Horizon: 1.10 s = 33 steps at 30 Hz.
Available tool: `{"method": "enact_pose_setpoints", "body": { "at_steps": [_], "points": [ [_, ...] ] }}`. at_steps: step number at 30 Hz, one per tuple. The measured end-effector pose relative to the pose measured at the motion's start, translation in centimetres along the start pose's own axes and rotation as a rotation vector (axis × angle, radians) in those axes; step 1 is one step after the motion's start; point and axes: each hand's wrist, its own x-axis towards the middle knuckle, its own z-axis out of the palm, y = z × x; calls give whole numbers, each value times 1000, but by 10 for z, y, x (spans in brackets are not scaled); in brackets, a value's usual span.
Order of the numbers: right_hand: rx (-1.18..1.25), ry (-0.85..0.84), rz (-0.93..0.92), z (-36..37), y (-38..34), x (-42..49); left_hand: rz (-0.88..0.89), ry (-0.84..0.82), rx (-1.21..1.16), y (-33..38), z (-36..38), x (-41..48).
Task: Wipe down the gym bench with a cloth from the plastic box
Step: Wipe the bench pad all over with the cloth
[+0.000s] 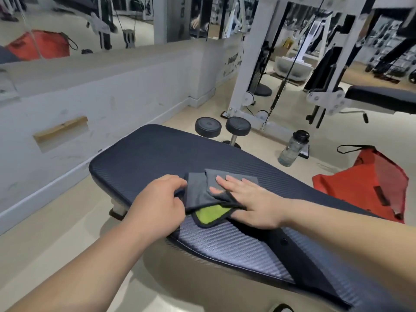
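A dark blue padded gym bench (144, 158) runs from the lower right to the centre of the head view. A grey cloth (199, 190) with black trim and a lime-green underside lies folded on its pad. My left hand (157, 199) pinches the cloth's left edge between thumb and fingers. My right hand (245, 199) lies flat on the cloth's right part, fingers spread, with a fold of the cloth over the thumb. No plastic box is in view.
Two black dumbbells (221, 127) stand on the floor beyond the bench. A clear water bottle (292, 148) and a red bag (369, 185) are at the right. A white cable machine (254, 64) stands behind, a low wall with mirrors at the left.
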Motion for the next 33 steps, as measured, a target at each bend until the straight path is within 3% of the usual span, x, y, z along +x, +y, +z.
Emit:
{"method": "enact_pose_setpoints", "body": {
  "at_steps": [3,6,12,15,17,19,21,23,27,33],
  "points": [
    [57,121,311,-4,25,29,-1,-35,-14,9,5,0],
    [36,158,424,4,7,43,4,-62,-9,18,9,4],
    [126,74,143,15,-31,-18,203,-465,42,47,26,7],
    [340,-15,93,4,-27,-52,265,-627,61,61,40,5],
    [546,45,191,-11,-17,-79,274,-621,74,69,48,7],
    [651,239,290,-20,-3,-102,290,-578,150,73,55,10],
    [613,446,440,-19,19,-118,314,-561,234,75,59,12],
    [570,530,592,-12,43,-125,324,-564,251,74,61,11],
    [476,446,696,1,77,-119,258,-495,295,74,60,7],
    [315,282,662,-10,95,-104,1,-334,441,66,61,26]
  ]
}}
